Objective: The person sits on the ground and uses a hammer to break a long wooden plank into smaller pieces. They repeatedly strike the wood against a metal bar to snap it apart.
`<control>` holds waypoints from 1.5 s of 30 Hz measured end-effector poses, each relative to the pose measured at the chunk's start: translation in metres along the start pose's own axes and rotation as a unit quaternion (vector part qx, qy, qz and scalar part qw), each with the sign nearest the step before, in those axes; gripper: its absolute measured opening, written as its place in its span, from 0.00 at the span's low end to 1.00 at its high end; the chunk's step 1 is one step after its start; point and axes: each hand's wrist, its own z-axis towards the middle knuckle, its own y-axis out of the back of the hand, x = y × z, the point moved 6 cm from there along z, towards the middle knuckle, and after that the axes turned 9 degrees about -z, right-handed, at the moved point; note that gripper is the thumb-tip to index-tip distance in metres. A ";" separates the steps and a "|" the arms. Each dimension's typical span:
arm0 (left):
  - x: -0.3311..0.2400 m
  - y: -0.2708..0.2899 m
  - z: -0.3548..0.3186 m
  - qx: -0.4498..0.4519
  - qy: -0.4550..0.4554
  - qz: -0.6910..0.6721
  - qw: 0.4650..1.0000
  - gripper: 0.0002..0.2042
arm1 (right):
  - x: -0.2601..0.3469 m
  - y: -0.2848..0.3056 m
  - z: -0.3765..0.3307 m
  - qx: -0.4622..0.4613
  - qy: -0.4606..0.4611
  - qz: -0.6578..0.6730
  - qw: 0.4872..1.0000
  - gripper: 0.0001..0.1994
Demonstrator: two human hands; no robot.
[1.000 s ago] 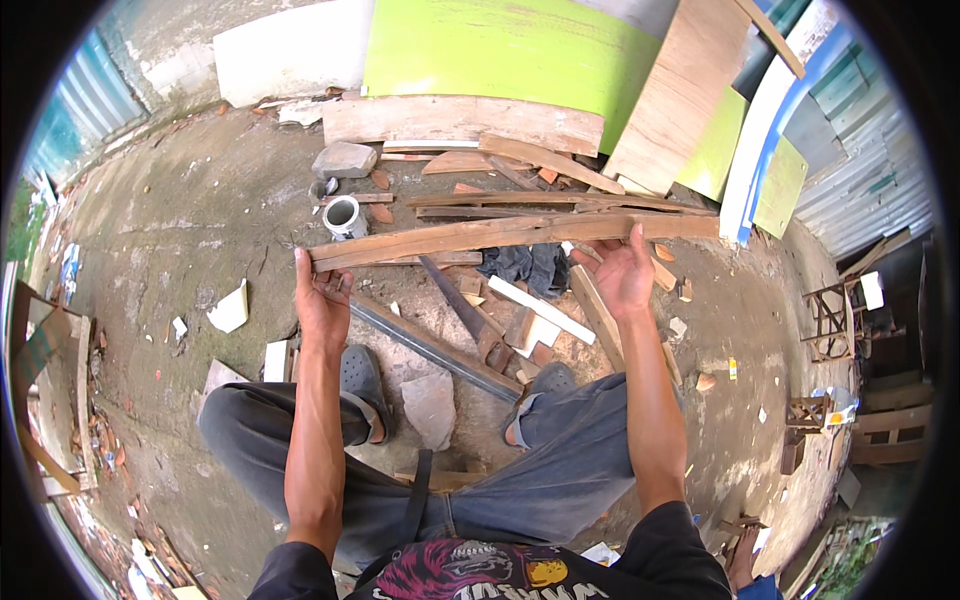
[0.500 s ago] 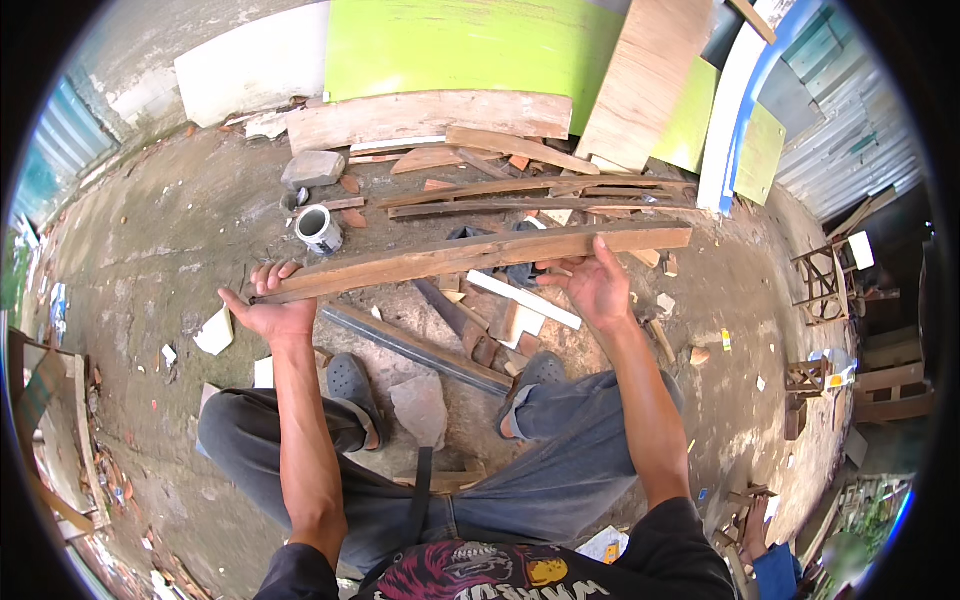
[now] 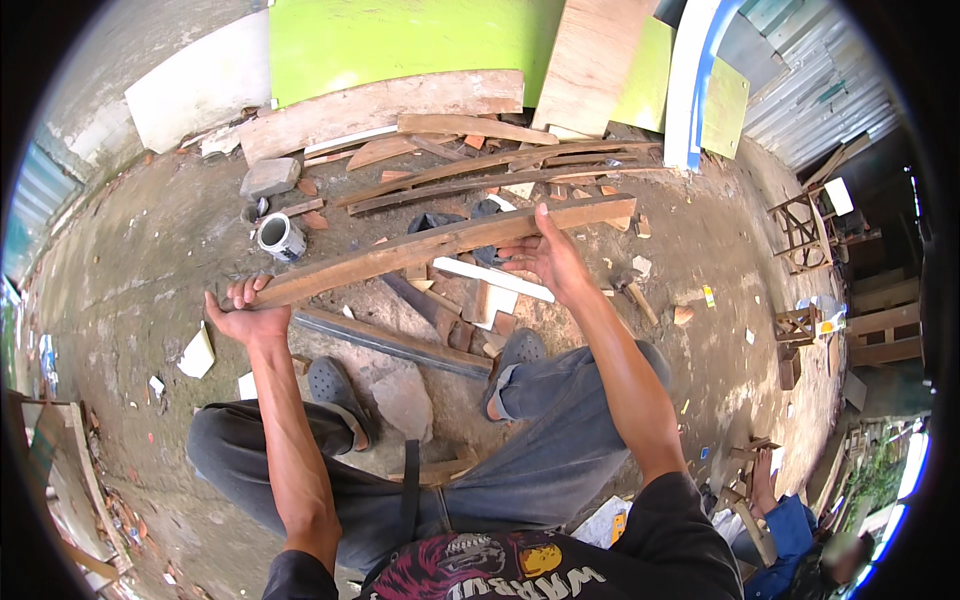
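A long brown wooden plank (image 3: 400,256) is held up across my front, its right end higher and farther away. At its left end, my left hand (image 3: 250,316) is closed around the wood, with fingertips on the far side and the thumb apart. Toward its right end, my right hand (image 3: 553,264) holds the near edge, thumb reaching up against the plank and fingers curled partly underneath. Below the plank lie a dark-edged wooden bar (image 3: 395,342), a white strip (image 3: 490,277) and small wood scraps. A dark cloth-like bundle (image 3: 435,222) is partly hidden behind it.
An open paint can (image 3: 282,240) and a grey stone block (image 3: 268,178) stand at the left. Several long wood strips (image 3: 500,180) lie beyond. Green boards (image 3: 410,45) lean on the wall. A flat stone (image 3: 402,400) lies between my feet. Another person's blue-clothed leg (image 3: 792,530) shows lower right.
The whole scene has shifted left and a little up in the picture. The plank's left end hangs slightly lower relative to its right end. Both hands keep their hold.
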 end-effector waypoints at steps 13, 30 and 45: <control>0.033 -0.073 -0.055 0.109 -0.025 0.071 0.991 0.20 | -0.054 0.013 0.025 -0.001 -0.228 -0.087 0.970 0.42; 0.010 -0.011 -0.049 -0.008 -0.021 0.237 0.971 0.23 | -0.059 -0.112 0.014 0.202 0.179 -0.638 0.721 0.40; 0.091 -0.027 -0.115 0.067 0.144 0.191 0.969 0.37 | -0.047 -0.165 -0.018 0.213 0.291 -0.463 0.810 0.36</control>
